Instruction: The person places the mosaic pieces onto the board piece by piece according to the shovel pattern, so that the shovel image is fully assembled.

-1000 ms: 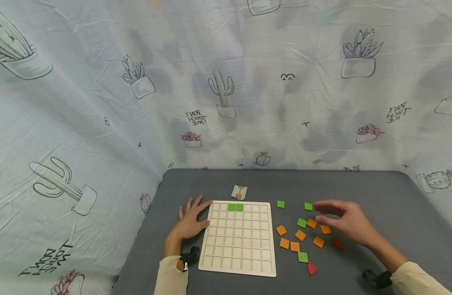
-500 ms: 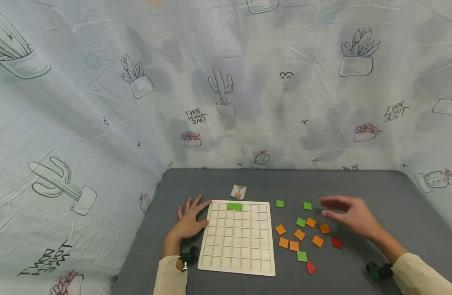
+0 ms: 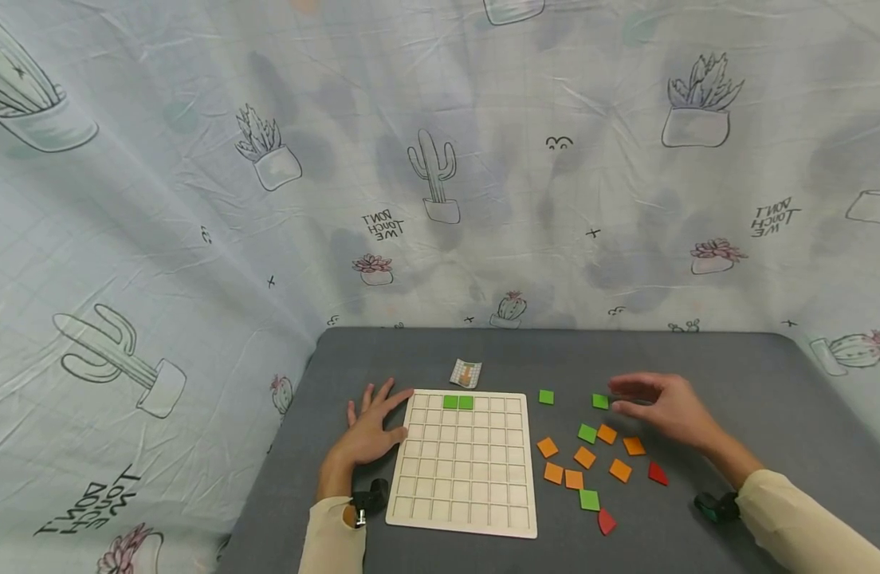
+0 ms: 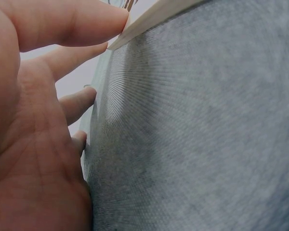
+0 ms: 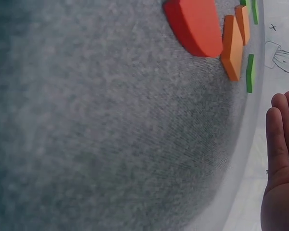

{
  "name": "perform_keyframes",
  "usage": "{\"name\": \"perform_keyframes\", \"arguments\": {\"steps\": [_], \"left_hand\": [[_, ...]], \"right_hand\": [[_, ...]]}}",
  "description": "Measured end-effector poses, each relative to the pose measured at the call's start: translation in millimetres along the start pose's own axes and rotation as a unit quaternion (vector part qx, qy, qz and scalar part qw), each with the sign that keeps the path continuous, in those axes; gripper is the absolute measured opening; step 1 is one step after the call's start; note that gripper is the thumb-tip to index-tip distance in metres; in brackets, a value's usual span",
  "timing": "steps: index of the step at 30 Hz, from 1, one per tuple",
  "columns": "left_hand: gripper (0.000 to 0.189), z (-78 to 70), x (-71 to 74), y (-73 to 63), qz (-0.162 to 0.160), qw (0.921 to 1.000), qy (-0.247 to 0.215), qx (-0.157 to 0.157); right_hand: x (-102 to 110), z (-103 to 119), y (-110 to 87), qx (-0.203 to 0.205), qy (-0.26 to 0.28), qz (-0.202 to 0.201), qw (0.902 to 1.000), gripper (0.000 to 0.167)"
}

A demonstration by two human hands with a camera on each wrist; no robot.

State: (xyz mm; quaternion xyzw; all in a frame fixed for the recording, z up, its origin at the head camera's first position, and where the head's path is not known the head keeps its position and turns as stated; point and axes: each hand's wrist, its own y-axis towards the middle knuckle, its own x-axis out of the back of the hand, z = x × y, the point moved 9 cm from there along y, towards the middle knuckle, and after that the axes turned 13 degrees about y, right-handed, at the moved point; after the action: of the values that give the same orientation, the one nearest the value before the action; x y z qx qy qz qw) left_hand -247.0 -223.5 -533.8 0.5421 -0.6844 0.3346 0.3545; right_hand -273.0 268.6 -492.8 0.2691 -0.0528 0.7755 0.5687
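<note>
A pale wooden grid board (image 3: 463,452) lies on the dark grey table, two green square tiles (image 3: 450,402) side by side in its top row. My left hand (image 3: 371,434) has its fingers spread at the board's left edge; in the left wrist view its thumb (image 4: 77,24) and forefinger touch that edge. Over the table's right part, my right hand (image 3: 665,406) hovers with slightly bent fingers and nothing visible in them. Its fingertips are just right of a loose green tile (image 3: 600,402). The right wrist view shows fingers (image 5: 275,139) extended, apart from the tiles.
Between board and right hand lie several orange tiles (image 3: 585,458), more green tiles (image 3: 589,500) and two red pieces with a curved side (image 3: 606,522). A small printed grid card (image 3: 465,373) lies behind the board. A patterned cloth (image 3: 512,199) hangs behind the table.
My right hand drew a little to the right, then came back left and slightly farther from me, near the green tile. The left hand, board and tiles stay put.
</note>
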Motion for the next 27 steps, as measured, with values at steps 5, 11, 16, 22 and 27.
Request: {"name": "perform_keyframes", "arguments": {"steps": [5,11,16,22,27], "left_hand": [[0.069,-0.9,0.5,-0.1,-0.002,1.0000,0.001,-0.003],[0.069,-1.3,0.9,-0.6,-0.001,1.0000,-0.001,-0.003],[0.069,-1.8,0.9,-1.5,0.002,1.0000,-0.005,-0.002],[0.069,-2.0,1.4,-1.6,0.001,1.0000,-0.005,-0.002],[0.069,-1.3,1.4,-1.7,0.000,1.0000,-0.006,-0.003]], "right_hand": [[-4.2,-5.5,5.4,-0.002,-0.002,0.011,0.9999,0.041],[-8.1,-12.4,10.0,-0.010,-0.018,0.020,0.9996,0.042],[-10.9,-15.2,12.0,-0.009,-0.036,0.023,0.9990,0.041],[-13.0,-14.0,12.4,-0.002,-0.053,0.017,0.9984,0.038],[-16.1,-11.1,13.1,0.000,-0.070,0.016,0.9974,0.038]]}}
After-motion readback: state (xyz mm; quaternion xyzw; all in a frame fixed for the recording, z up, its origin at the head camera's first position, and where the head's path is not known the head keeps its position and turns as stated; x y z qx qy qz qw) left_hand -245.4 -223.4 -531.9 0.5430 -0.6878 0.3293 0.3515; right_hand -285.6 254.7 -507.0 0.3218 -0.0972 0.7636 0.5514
